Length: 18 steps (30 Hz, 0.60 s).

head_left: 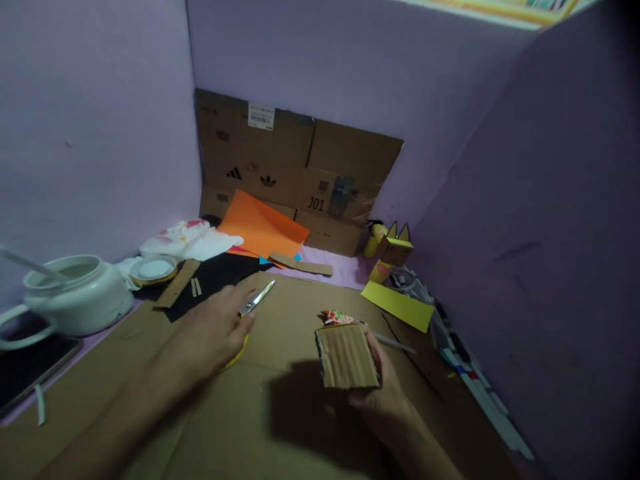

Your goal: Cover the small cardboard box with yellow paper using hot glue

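Note:
My left hand point(220, 330) is closed around a pair of scissors point(258, 298), palm down over the left middle of the cardboard sheet. The silver blades point up and to the right, and part of a yellow handle shows below the fingers. In my right hand point(383, 387) is a small corrugated cardboard box point(347, 357), gripped from its right side above the sheet. Its plain square face is turned toward me. Just behind the box is a red, white and green patterned piece point(341, 318), mostly hidden. A thin white stick point(395, 343) lies to its right.
A white pot point(80, 300) stands at left beside a dark phone point(35, 367). Orange paper point(263, 227) and a cardboard strip point(300, 265) lie at the back. At right are a yellow strip point(397, 305) and a yellow cardboard figure point(395, 250). Purple walls enclose the workspace.

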Tool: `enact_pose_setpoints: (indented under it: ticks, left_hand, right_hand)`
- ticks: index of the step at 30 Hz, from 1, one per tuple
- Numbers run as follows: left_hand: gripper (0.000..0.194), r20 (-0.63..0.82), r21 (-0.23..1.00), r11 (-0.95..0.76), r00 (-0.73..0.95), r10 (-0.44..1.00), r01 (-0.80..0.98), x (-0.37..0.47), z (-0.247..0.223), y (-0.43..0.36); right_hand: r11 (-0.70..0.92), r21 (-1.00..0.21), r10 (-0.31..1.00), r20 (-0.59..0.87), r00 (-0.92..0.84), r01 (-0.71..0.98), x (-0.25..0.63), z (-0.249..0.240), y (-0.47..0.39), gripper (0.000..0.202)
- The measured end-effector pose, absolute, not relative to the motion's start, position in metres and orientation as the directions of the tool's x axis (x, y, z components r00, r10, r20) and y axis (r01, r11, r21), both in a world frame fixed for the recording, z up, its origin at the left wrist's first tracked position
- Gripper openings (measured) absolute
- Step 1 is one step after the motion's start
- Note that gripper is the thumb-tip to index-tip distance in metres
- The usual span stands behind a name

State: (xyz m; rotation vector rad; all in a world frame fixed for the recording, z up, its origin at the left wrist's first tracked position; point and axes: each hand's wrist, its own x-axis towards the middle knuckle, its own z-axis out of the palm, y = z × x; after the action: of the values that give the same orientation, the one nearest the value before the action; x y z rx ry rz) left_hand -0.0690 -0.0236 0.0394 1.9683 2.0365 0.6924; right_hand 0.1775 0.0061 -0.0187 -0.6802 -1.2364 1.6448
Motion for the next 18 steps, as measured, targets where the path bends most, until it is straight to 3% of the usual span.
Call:
enact_pose_setpoints:
  ticks: [2, 4, 6, 8, 11, 15, 18]
  left_hand:
    - [0.041, 0.041, 0.295, 0.100, -0.117, 0.992, 0.950, -0.085, 0.029, -0.020]
    - [0.043, -0.009, 0.138, 0.087, -0.087, 0.996, 0.987, -0.092, 0.017, -0.019]
    - [0.050, -0.010, 0.051, 0.070, -0.070, 0.998, 0.996, -0.092, 0.007, -0.019]
    - [0.051, 0.008, 0.040, 0.069, -0.070, 0.998, 0.997, -0.090, 0.004, -0.018]
    - [0.044, 0.023, 0.143, 0.102, -0.107, 0.994, 0.984, -0.091, 0.007, -0.015]
    - [0.044, 0.051, 0.406, 0.203, -0.244, 0.968, 0.891, -0.099, 0.015, -0.012]
    - [0.043, 0.119, 0.641, 0.184, -0.333, 0.936, 0.745, -0.098, 0.023, -0.013]
  right_hand:
    - [-0.026, -0.947, 0.918, 0.105, -0.383, -0.321, 0.179, -0.023, 0.009, 0.079]
    - [-0.018, -0.951, 0.925, 0.101, -0.366, -0.308, 0.179, -0.027, 0.011, 0.081]
    - [-0.030, -0.946, 0.930, 0.091, -0.356, -0.322, 0.179, -0.030, 0.013, 0.082]
    - [-0.051, -0.937, 0.934, 0.078, -0.349, -0.346, 0.178, -0.031, 0.014, 0.082]
    - [-0.064, -0.915, 0.944, 0.075, -0.322, -0.399, 0.177, -0.030, 0.016, 0.084]
    - [-0.056, -0.900, 0.948, 0.089, -0.307, -0.432, 0.176, -0.029, 0.017, 0.087]
    - [-0.016, -0.916, 0.955, 0.106, -0.278, -0.402, 0.176, -0.029, 0.018, 0.079]
